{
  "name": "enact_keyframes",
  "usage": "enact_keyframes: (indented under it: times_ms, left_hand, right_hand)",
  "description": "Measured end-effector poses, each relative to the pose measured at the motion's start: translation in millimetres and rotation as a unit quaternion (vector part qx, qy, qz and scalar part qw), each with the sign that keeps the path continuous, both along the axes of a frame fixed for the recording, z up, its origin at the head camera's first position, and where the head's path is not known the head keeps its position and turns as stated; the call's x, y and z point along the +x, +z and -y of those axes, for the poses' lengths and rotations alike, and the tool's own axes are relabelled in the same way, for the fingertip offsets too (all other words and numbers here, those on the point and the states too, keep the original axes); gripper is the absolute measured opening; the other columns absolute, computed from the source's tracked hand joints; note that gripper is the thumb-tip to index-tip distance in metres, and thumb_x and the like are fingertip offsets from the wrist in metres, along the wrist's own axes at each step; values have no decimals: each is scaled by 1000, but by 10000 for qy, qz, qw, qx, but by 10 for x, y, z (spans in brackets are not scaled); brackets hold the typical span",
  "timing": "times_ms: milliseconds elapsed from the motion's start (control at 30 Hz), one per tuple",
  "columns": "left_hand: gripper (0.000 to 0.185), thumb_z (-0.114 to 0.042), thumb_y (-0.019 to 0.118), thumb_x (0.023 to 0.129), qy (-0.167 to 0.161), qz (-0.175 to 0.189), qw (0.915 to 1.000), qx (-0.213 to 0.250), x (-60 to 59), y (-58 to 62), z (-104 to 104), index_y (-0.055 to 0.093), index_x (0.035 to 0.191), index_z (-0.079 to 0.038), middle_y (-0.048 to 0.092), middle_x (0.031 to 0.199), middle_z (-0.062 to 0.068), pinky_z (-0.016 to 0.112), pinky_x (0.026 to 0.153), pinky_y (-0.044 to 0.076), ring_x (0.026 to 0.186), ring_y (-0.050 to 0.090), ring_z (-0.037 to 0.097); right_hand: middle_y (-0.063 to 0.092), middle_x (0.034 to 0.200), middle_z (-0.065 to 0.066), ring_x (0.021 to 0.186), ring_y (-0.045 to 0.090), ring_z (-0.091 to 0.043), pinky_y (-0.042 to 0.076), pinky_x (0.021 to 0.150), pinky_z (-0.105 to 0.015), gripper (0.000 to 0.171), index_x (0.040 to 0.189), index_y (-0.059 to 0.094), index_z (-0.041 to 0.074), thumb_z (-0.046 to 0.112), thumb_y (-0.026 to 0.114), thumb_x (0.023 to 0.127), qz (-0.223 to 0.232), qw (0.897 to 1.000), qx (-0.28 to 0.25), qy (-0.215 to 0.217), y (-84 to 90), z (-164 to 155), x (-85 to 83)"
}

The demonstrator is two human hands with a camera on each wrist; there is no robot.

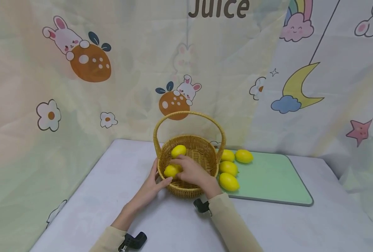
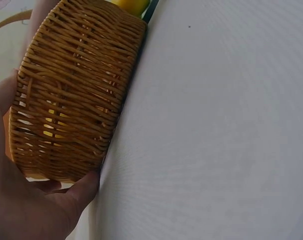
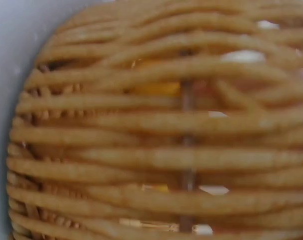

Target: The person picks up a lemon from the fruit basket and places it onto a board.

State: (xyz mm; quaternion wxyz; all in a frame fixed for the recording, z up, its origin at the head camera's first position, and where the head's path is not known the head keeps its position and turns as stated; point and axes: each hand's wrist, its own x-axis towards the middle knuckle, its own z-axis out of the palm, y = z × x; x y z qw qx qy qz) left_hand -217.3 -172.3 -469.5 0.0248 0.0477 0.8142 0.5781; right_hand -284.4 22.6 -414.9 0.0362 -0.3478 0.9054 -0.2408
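Note:
A round wicker basket [image 1: 186, 191] with a tall arched handle stands on the white table. My left hand [image 1: 150, 185] grips its left side, thumb at the rim and fingers along the outer wall; the left wrist view shows this hand [image 2: 39, 205] against the weave. Reaching inside over the near rim, my right hand [image 1: 194, 171] holds a yellow lemon [image 1: 171, 171] between thumb and fingers. Another lemon [image 1: 178, 151] lies farther back in the basket. Wicker wall [image 3: 141, 160] fills the right wrist view, with the hand mostly hidden.
Right of the basket lies a green cutting board [image 1: 268, 178] with a dark edge. Several lemons sit on its left part, among them a near one [image 1: 229, 182] and a far one [image 1: 244, 156]. A printed cloth backdrop [image 1: 136, 70] hangs behind the table [image 1: 120, 164].

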Motion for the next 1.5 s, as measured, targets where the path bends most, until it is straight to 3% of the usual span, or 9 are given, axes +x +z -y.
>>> enact_keyframes:
  times_ms: [267, 433, 600, 733, 967, 1233, 1500]
  left_hand:
    - [96, -55, 63, 92, 1, 4, 10000, -84, -18, 26, -20, -11, 153, -50, 0, 169, -5, 70, 117, 18, 154, 15, 36]
    - [98, -55, 63, 91, 10, 45, 9999, -160, -9, 34, -4, -12, 155, -47, -1, 169, -3, 69, 117, 19, 153, 16, 39]
    - [97, -55, 63, 92, 2, 125, 9997, -219, -5, 5, -6, -12, 154, -48, 1, 169, 0, 71, 116, 20, 153, 17, 40]
    - [97, -57, 62, 91, 25, 174, 9995, -248, -1, 0, -4, -12, 153, -51, 1, 169, 0, 72, 116, 18, 153, 16, 39]
    - [94, -55, 63, 92, -25, 219, 9996, -188, 6, 32, 0, -11, 151, -55, -1, 169, -5, 73, 116, 16, 155, 12, 36]
    - [95, -50, 62, 94, -29, 222, 9993, -313, -10, 31, 34, -12, 153, -49, -2, 169, 1, 70, 117, 16, 154, 13, 40]
    - [97, -50, 63, 94, -69, 250, 9993, -281, -22, 32, 11, -14, 153, -48, -3, 169, 3, 71, 117, 14, 154, 11, 42]
  right_hand:
    - [61, 137, 0, 122, 58, -18, 48, 107, -40, 48, 138, 59, 18, 10, 69, 91, 88, 9997, 171, 162, 36, 26, 90]
    - [66, 129, 2, 102, 59, -12, 51, 89, -29, 48, 135, 62, 18, 8, 71, 88, 44, 9996, 196, 202, 27, 13, 105]
    - [66, 128, 5, 99, 57, -11, 49, 83, -26, 50, 133, 64, 21, 8, 72, 85, -145, 9995, 263, 81, 34, -50, 145]
    - [65, 129, 5, 101, 57, -12, 50, 85, -28, 50, 133, 63, 22, 9, 72, 85, -236, 9995, 189, -50, 74, -126, 191]
    - [61, 137, 4, 122, 57, -15, 50, 104, -39, 50, 135, 61, 21, 14, 73, 87, -309, 9994, -94, -81, 181, -310, 292]
    - [61, 137, 6, 128, 55, -16, 48, 108, -41, 52, 134, 61, 22, 14, 76, 85, -499, 9978, -437, -56, 296, -565, 381]
    - [61, 135, 4, 127, 56, -18, 48, 107, -43, 55, 135, 61, 20, 10, 77, 83, -467, 9947, -831, -379, 349, -929, 413]
